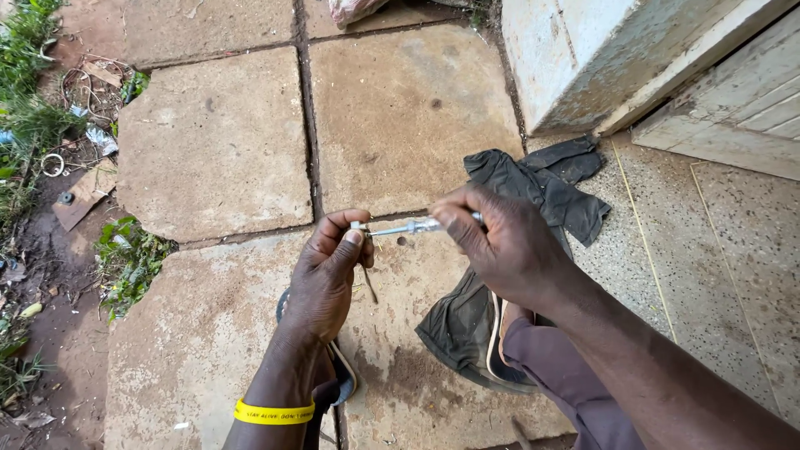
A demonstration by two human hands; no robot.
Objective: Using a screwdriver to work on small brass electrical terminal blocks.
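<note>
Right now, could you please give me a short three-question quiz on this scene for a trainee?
1. True or false: both hands grip the same thin metal rod.
2. What lies on the paving under the right hand? A) a dark cloth B) a red bucket C) a coil of rope
3. Fill in: the left hand has a ____ band at its wrist.

Key: 1 true. 2 A, the dark cloth. 3 yellow; see the wristband.
</note>
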